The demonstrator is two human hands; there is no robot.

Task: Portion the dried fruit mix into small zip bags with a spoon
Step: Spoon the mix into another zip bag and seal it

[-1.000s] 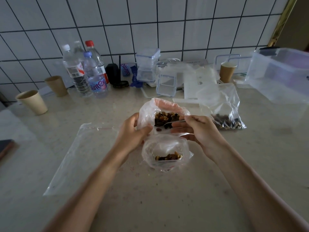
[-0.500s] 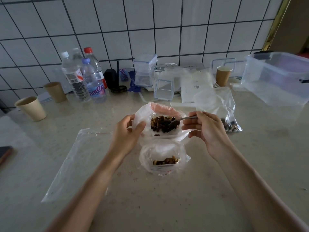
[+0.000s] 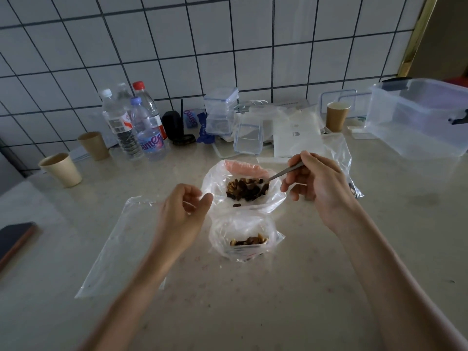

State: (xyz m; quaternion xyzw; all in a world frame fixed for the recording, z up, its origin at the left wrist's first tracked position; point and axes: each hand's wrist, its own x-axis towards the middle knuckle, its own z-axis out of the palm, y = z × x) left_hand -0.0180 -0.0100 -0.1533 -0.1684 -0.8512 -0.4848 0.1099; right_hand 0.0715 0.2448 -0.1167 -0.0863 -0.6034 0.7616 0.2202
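1. Small zip bag nearest me on the counter, a little dried fruit mix inside.
2. My left hand beside the big bag; fingers loosely curled, thumb at its left edge, grip unclear.
3. My right hand pinches the spoon; bowl sits in the big bag's fruit.
4. Further back: bottles, paper cups, clear tub.
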